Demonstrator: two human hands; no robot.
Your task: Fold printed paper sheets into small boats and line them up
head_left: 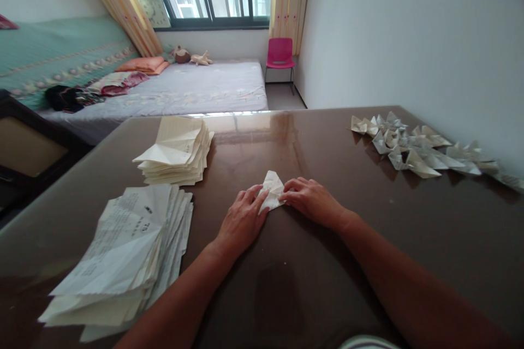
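While both hands work at the middle of the counter (311,294), the small folded paper (271,181) lies between them, flat on the surface, its narrow end pointing away from the person. Creases and slanting edges show on it, so it looks partly folded; how many folds it has left cannot be told. The left hand (241,218) is open, fingers slightly spread, laid over the paper's left side and lower corner. The right hand (313,200) has its fingers bent at the right edge, touching the paper; whether they pinch it or only press it, I cannot tell.

Off to the right, near the wall (388,38), sits a loose cluster of folded paper pieces (421,163), with raised points and flared sides. They stand up where the one at the hands lies flat, so they seem further along, probably finished. Some touch or overlap, and I can't count them reliably.

On the left are two piles yet to be used, by the look of them: a stack of cream sheets (174,144) farther back, and nearer the person a stack of printed sheets (118,240), creased and fanned unevenly. Judging by their thickness, much paper remains. Beyond the counter are a bed (229,84) and a pink chair (280,54).
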